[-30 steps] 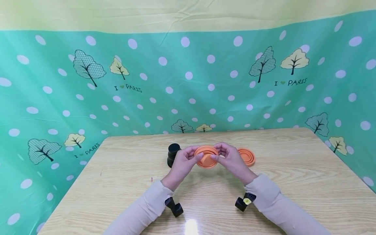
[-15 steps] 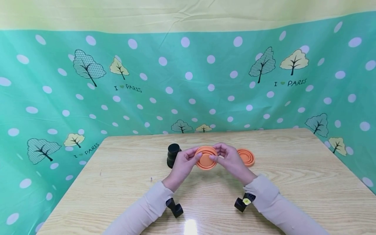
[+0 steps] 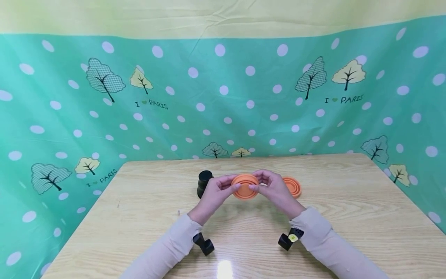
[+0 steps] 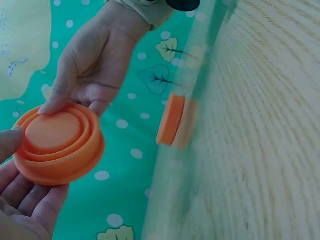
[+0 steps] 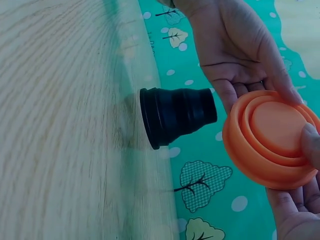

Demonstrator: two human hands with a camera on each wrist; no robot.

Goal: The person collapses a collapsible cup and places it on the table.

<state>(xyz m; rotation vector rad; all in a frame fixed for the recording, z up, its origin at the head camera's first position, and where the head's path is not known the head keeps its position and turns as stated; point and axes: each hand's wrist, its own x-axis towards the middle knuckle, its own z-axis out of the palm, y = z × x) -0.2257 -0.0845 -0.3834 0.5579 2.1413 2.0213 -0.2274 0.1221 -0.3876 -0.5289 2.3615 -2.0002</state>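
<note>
In the head view, the left hand (image 3: 216,190) and right hand (image 3: 273,190) pinch opposite sides of a round, concentric-ringed orange disc of smooth, rubbery-looking material (image 3: 245,193), held above the pale wood-grain table (image 3: 244,232). A black, stepped, round-topped cup (image 3: 204,179) stands beside the left hand; a second ringed orange disc (image 3: 294,187) lies beyond the right.

In the left wrist view, both thumbs press the held disc's face, the left hand's fingers curled beneath.

In the right wrist view, both hands grasp that disc, near the cup's narrow end.
</note>
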